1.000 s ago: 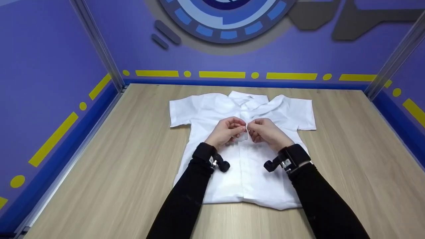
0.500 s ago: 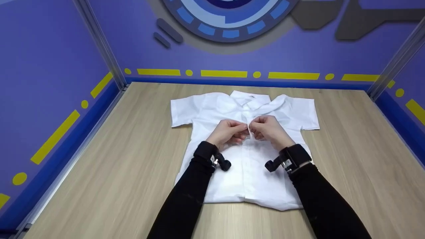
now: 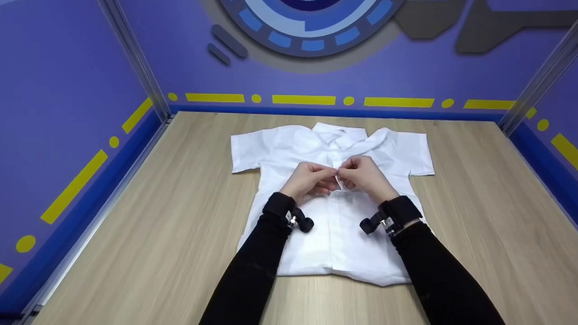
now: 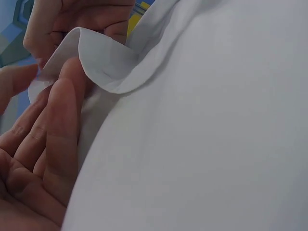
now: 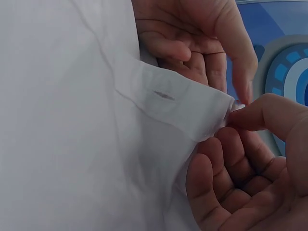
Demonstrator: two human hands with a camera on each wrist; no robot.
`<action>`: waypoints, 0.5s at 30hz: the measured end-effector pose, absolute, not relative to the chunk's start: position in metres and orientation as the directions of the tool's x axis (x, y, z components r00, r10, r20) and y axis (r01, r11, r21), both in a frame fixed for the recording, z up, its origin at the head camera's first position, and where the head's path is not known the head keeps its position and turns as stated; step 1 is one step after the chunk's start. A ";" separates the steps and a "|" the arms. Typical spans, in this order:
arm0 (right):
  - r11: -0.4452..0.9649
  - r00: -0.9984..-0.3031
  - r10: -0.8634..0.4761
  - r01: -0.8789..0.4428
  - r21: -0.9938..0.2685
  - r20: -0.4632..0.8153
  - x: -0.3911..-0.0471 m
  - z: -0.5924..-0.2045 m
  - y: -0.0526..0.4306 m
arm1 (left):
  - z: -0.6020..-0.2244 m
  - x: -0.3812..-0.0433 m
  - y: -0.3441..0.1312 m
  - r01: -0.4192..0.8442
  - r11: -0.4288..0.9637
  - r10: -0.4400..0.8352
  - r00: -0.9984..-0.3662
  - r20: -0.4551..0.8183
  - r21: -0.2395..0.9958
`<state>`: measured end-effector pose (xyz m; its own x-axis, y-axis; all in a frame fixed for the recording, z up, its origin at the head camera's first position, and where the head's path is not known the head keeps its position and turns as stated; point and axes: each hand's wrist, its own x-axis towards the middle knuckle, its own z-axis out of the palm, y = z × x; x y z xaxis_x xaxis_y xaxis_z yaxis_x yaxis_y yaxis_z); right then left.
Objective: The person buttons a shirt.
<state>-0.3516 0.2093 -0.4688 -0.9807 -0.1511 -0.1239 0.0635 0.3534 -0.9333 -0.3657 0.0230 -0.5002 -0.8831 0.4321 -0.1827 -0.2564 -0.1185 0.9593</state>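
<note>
A white short-sleeved shirt (image 3: 307, 239) lies front up, its collar at the far side. Over its front opening my left hand (image 3: 310, 180) and right hand (image 3: 365, 177) meet at the fingertips. In the right wrist view, my right thumb and forefinger pinch the edge of the lifted placket (image 5: 192, 103), which has a buttonhole slit (image 5: 164, 95). A small, clear, shiny button (image 5: 237, 105) shows at that edge, where my left fingertip meets it. The left wrist view has the lifted fabric (image 4: 103, 57) curling over my left fingers, which are partly hidden behind it.
The shirt rests on a wood-grain table (image 3: 135, 225). A blue-purple back wall (image 3: 280, 81) and side walls (image 3: 67, 90) enclose the table. Black wrist cameras (image 3: 305, 224) sit over black sleeves (image 3: 253, 271).
My left thumb has straightened toward the right fingertips, and the right hand has risen slightly. The pinched fabric has shifted between the fingers; the rest of the shirt lies as before.
</note>
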 end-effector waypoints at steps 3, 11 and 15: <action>0.370 -0.978 -0.174 0.042 -0.928 -0.114 -0.351 -0.469 0.210 | -0.500 -0.365 0.022 -0.242 -0.095 0.430 -0.885 -0.179 0.966; 0.387 -0.968 -0.204 0.059 -0.920 -0.148 -0.352 -0.472 0.215 | -0.488 -0.358 0.019 -0.210 -0.002 0.440 -0.878 -0.188 0.978; 0.375 -0.961 -0.215 0.082 -0.923 -0.173 -0.353 -0.473 0.216 | -0.483 -0.355 0.019 -0.198 0.036 0.442 -0.876 -0.193 0.980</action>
<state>-0.3530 0.2157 -0.4725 -0.9612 -0.2148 -0.1729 0.0823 0.3751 -0.9233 -0.3553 0.0191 -0.4833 -0.8757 0.4424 -0.1934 -0.1979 0.0365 0.9795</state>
